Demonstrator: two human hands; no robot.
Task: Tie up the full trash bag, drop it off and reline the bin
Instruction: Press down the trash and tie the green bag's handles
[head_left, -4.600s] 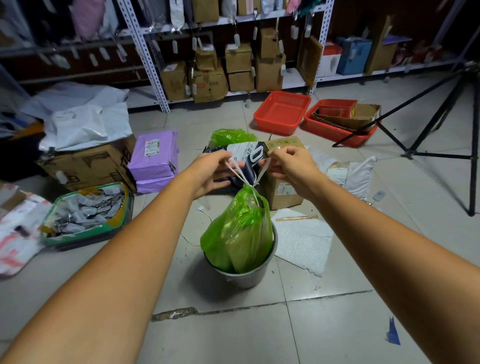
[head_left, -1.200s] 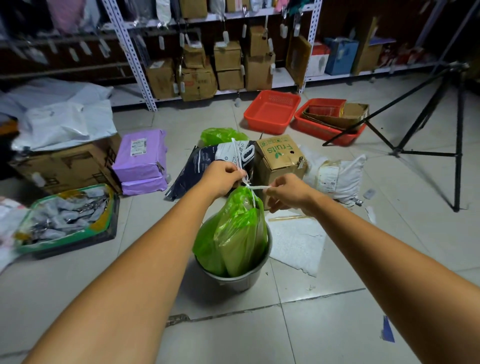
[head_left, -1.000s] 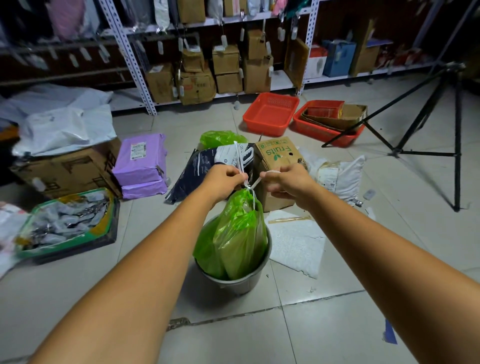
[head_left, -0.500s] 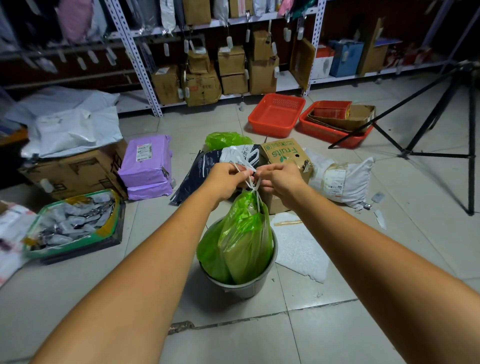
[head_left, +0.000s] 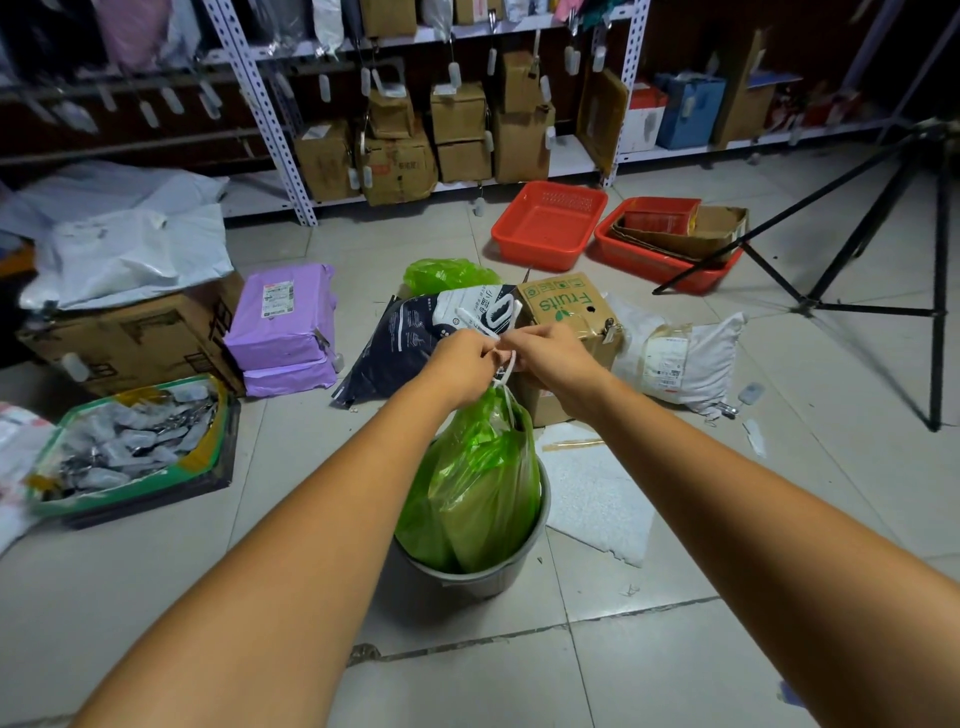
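Observation:
A full green trash bag (head_left: 475, 488) stands in a grey round bin (head_left: 478, 574) on the tiled floor, its neck gathered by white drawstrings (head_left: 506, 366). My left hand (head_left: 465, 364) and my right hand (head_left: 553, 361) meet just above the bag's neck, each pinching the white drawstrings. The fingertips almost touch. A second crumpled green bag (head_left: 447, 274) lies on the floor beyond my hands.
Behind the bin stand a "Fruits" cardboard box (head_left: 566, 306), a dark printed pouch (head_left: 410, 332) and a white parcel (head_left: 680, 358). Purple parcels (head_left: 283, 317) and a green tray (head_left: 130, 447) lie left. Two red baskets (head_left: 548, 223) and a black tripod (head_left: 883, 260) stand right. Shelving lines the back.
My hands, pulled apart on the drawstrings a second ago, have come together above the bag's neck. The bag and bin have stayed in place.

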